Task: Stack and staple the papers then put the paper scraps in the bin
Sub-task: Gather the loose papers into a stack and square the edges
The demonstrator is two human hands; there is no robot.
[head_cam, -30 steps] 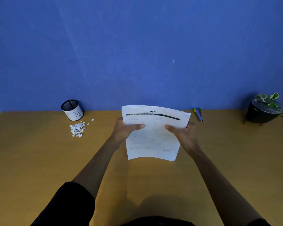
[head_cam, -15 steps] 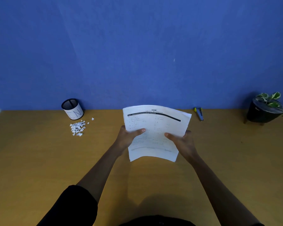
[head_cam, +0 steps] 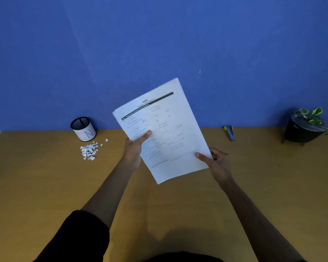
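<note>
I hold a stack of printed white papers [head_cam: 165,133] upright above the wooden desk [head_cam: 45,186], tilted so its top leans left. My left hand [head_cam: 134,148] grips the left edge, thumb on the front. My right hand [head_cam: 216,161] pinches the lower right corner. A pile of white paper scraps [head_cam: 89,151] lies on the desk at the left, just in front of a small black mesh bin [head_cam: 83,128] with a white label. A grey stapler with yellow tips [head_cam: 229,132] lies at the back right, apart from both hands.
A black pot with a green-and-white plant [head_cam: 305,127] stands at the far right by the blue wall [head_cam: 159,44]. The desk's back edge meets that wall.
The stack has been lifted higher and rotated, its top swinging left. My right hand slid down to the lower right corner; my left hand stayed on the left edge.
</note>
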